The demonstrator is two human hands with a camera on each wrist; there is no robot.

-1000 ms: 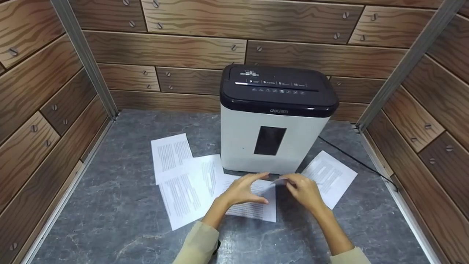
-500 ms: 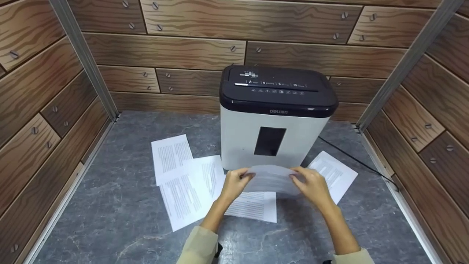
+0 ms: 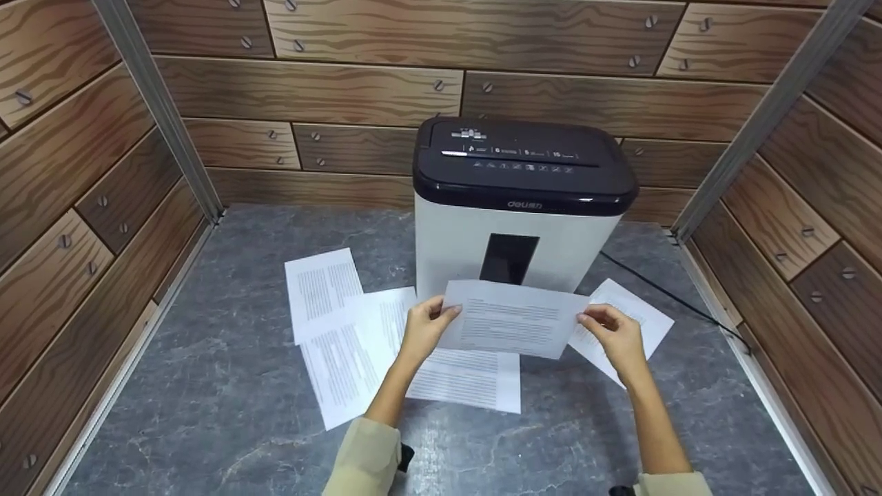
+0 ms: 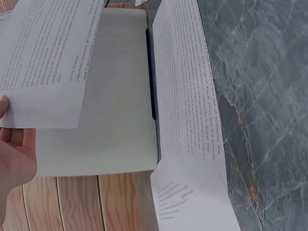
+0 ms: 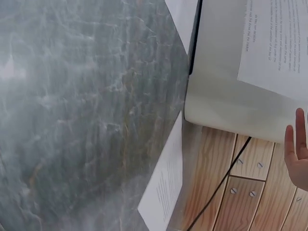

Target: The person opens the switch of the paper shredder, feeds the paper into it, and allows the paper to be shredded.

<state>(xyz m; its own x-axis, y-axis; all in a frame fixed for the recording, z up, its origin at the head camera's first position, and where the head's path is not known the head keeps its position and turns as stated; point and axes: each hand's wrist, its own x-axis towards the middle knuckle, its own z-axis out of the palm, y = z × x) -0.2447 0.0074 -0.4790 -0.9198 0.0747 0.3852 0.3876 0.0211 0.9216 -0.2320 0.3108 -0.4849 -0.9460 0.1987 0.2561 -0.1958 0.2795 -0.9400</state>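
A printed sheet of paper [image 3: 513, 320] is held up in front of the shredder [image 3: 455, 241], raised off the table. My left hand [image 3: 422, 331] pinches its left edge between thumb and fingers. At the opposite edge, my right hand [image 3: 618, 339] pinches the sheet the same way. In the left wrist view the left hand [image 4: 17, 156] grips a corner of the paper [image 4: 48, 62]. Only part of the right hand [image 5: 299, 154] shows in the right wrist view, near the sheet's edge [image 5: 274, 57]. The shredder has a black top with a slot and a white body.
Several printed sheets [image 3: 341, 372] lie overlapping left of the shredder, and another sheet [image 3: 475, 386] lies below the held one. To the right, a single sheet [image 3: 634, 324] rests on the table. A black cord [image 3: 675, 300] runs toward the right wall.
The left hand, spread and holding nothing at first, has taken the sheet's left edge. Both hands have lifted the sheet and moved apart, so it now faces up flatter.
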